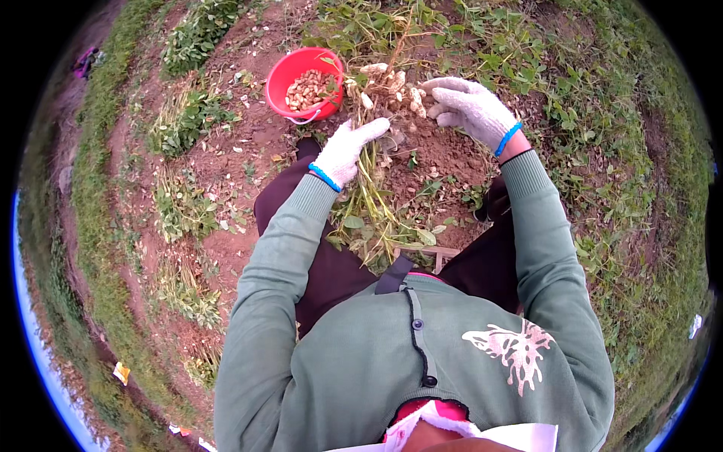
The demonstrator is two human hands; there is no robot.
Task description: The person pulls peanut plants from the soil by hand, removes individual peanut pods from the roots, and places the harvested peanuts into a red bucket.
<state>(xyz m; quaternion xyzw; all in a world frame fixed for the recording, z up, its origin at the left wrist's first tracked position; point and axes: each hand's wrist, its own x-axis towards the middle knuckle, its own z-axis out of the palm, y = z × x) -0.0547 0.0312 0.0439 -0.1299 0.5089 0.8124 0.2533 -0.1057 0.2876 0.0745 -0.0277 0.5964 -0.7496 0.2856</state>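
My left hand (pixel 351 147), in a white knit glove with a blue cuff, is closed around the stems of an uprooted peanut plant (pixel 370 178). Its leafy end hangs toward my lap, and the roots point away from me. Pale, soil-dusted peanut pods (pixel 397 82) cluster at the root end. Gloved the same way, my right hand (pixel 469 107) is beside the pods on the right, fingers bent and fingertips close to a peanut pod (pixel 417 101). Whether it grips one is hidden. Just beyond my left hand stands a red plastic bucket (pixel 275 90) holding many picked peanuts (pixel 308 90).
Low peanut foliage (pixel 514 62) covers the ground ahead and to the right. Bundles of pulled plants (pixel 183 206) lie in a row on reddish soil at left. Part of a wooden stool (pixel 440 252) shows between my legs. Grass strips (pixel 93 226) run along the left.
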